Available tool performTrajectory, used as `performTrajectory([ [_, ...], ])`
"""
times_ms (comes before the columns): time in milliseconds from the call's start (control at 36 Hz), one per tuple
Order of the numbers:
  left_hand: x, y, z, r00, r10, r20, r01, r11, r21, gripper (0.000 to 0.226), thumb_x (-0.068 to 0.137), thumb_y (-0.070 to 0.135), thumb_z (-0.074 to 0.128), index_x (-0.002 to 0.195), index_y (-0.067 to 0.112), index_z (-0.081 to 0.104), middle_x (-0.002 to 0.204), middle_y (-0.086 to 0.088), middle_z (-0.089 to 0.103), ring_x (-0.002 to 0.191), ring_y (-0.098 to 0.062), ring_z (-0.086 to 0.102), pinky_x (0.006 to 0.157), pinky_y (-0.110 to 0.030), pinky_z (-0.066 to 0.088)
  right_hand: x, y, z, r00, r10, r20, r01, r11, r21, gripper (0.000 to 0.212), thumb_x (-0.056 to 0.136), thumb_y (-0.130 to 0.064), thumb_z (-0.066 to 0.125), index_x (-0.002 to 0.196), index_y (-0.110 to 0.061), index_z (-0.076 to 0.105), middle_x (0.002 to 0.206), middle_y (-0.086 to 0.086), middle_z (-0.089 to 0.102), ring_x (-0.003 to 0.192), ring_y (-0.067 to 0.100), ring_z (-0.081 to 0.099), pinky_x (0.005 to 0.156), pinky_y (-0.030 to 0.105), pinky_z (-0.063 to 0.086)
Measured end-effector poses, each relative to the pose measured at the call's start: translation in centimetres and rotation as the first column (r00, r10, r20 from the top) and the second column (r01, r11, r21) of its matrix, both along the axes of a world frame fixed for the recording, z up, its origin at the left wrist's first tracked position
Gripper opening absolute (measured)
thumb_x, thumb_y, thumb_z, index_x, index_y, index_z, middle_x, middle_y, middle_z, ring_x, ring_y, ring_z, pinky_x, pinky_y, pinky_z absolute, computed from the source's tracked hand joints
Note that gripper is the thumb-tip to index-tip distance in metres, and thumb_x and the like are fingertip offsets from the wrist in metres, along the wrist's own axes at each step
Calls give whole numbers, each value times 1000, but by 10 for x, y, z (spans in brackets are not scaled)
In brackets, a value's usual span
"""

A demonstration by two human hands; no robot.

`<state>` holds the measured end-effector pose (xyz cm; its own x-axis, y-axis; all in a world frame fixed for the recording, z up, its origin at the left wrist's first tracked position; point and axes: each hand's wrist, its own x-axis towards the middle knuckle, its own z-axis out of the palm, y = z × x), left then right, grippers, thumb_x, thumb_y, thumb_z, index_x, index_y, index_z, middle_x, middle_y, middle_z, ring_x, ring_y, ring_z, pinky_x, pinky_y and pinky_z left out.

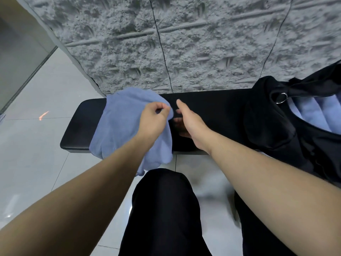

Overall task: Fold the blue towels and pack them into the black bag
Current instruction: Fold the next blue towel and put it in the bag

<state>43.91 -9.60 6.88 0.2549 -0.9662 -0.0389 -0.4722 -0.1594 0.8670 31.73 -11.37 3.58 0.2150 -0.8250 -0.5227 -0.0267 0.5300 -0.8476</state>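
The left hand (154, 117) pinches a bunched edge of the blue towel (125, 126) between thumb and curled fingers, lifting that corner off the desk (212, 111). The right hand (188, 122) is open, fingers straight and pointing away from the person, holding nothing; it hovers just right of the towel's raised edge, above the bare black top, with its reflection showing beneath it.

The towel is unfolded and rumpled. It lies across the left part of the desk, and its near portion hangs over the front edge toward the floor. The black bag (276, 126) stands at the right end of the desk, well apart from both hands, mouth open, with folded blue towels (311, 115) already inside.

Risks, as judged: with only one pinch point and much cloth overhanging, the towel could slide off the glossy top onto the tiled floor (36, 145). A fold started from a bunched corner would likely come out crooked unless the right hand takes the matching corner first. The bag's slack opening may also sag shut during packing.
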Motion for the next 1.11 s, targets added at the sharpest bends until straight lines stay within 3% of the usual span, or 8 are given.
performTrajectory([
  [111, -27, 6, -3, 995, -84, -56, 85, 996, 8, 26, 94, 8, 56, 71, 20, 59, 76, 12, 66, 74, 6, 60, 73, -10, 47, -10, -9, -3, 996, -45, 78, 44, 999, 15, 47, 72, -75, 54, 78, -32, 72, 93, -8, 68, 104, 14, 58, 111, 43, 39],
  [194, -46, 7, -9, 985, -144, -99, 146, 989, 13, 21, 89, 2, 54, 74, 16, 60, 92, -9, 67, 89, -17, 65, 87, -37, 55, -17, -13, -4, 989, -41, 142, 34, 998, 56, 32, 78, -55, 58, 64, -30, 72, 75, -6, 64, 88, 17, 55, 95, 37, 46],
  [278, -56, 4, -16, 979, -127, -162, 132, 991, 19, 24, 88, 1, 55, 72, 18, 62, 90, -10, 66, 86, -15, 62, 88, -39, 53, -26, -16, -5, 981, -101, 168, 89, 993, 75, 19, 85, -35, 60, 73, -24, 70, 73, 0, 63, 77, 19, 56, 71, 31, 46],
  [444, -59, -7, -19, 989, -64, -130, 63, 998, -15, 22, 92, 8, 56, 84, 27, 61, 108, -1, 64, 93, -3, 58, 76, -6, 42, -44, -27, -4, 937, -325, 131, 318, 945, 71, 16, 101, -26, 49, 107, -18, 62, 93, 6, 70, 89, 21, 68, 84, 34, 55],
  [583, -49, -11, -40, 992, 113, 60, -117, 991, 69, 12, 87, 20, 57, 95, 28, 61, 123, -2, 57, 113, -19, 56, 101, -39, 45, -65, -32, -6, 895, -415, 163, 422, 906, -13, 31, 99, -22, 46, 127, -20, 60, 112, 9, 72, 98, 23, 70, 76, 33, 59],
  [889, -23, -15, -62, 933, 5, 359, -161, 899, 406, 52, 92, 36, 57, 140, 23, 42, 148, -6, 37, 136, -32, 33, 111, -49, 30, -104, -31, -4, 933, -353, 63, 353, 935, 8, 31, 98, -24, 45, 127, -26, 55, 109, 0, 70, 96, 18, 68, 80, 33, 57],
  [1028, -19, -20, -67, 917, -46, 397, -141, 892, 430, 18, 85, 27, 57, 96, 13, 53, 91, -7, 58, 99, -36, 55, 82, -42, 46, -110, -27, -6, 978, -152, -144, 174, 973, 152, 34, 72, -24, 55, 102, -11, 67, 83, 6, 63, 79, 24, 63, 86, 34, 46],
  [1111, -16, -23, -68, 919, -93, 383, -104, 880, 463, 24, 92, 15, 52, 71, 12, 40, 71, -12, 48, 82, -35, 52, 64, -32, 34, -110, -21, -4, 980, 72, -185, -30, 975, 222, 30, 81, -18, 52, 108, -16, 66, 102, 3, 73, 97, 24, 70, 89, 38, 55],
])
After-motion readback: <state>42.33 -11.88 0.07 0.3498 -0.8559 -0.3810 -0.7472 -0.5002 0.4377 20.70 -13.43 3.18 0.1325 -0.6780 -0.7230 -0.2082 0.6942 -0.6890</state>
